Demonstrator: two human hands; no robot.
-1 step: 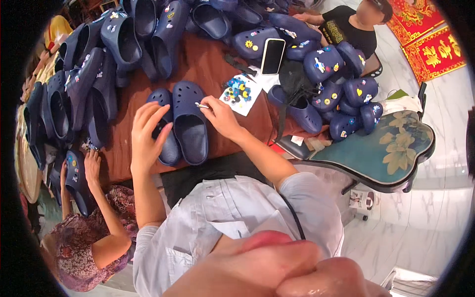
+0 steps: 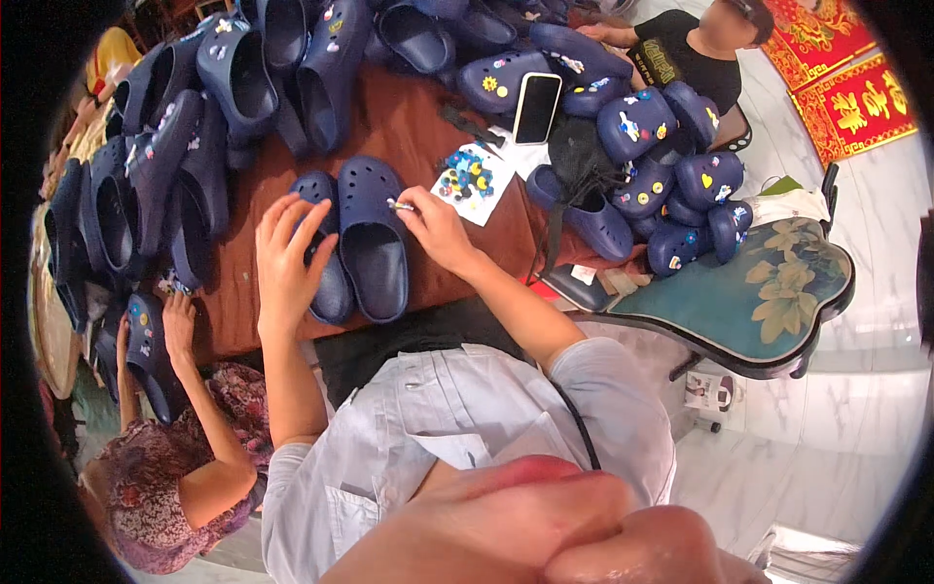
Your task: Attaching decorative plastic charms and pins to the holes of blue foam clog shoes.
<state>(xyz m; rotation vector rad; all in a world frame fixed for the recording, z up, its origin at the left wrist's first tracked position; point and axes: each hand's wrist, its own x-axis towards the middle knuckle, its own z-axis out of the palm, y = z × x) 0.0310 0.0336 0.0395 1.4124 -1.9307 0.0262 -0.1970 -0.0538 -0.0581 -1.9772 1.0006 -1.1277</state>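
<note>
A pair of navy clogs [image 2: 355,243] is laid side by side, toes away from the person, on the brown bench [image 2: 409,127], close to its near edge. The left hand [image 2: 287,258] is spread flat over the left clog, fingers wide and pressing down rather than closed round anything. The right hand [image 2: 433,229] is held at the toe of the right clog, its fingers pinched narrow on a small charm [image 2: 397,204], whose shape is too small to be made out.

Just beyond the right hand a white sheet [image 2: 472,180] with more coloured charms is lying, and a phone [image 2: 537,107] is propped further back among decorated clogs [image 2: 671,156]. Undecorated clogs [image 2: 233,88] are heaped on the left.

For the step to be done well, the clog should probably be kept pinned so that it does not slide as the charm is pushed. The charm's stud is best lined up squarely over one hole and pressed straight down; a tilted push is likely to bend the stud or leave the charm crooked. At the lower left, a co-worker's hand [image 2: 178,326] is laid on another clog.
</note>
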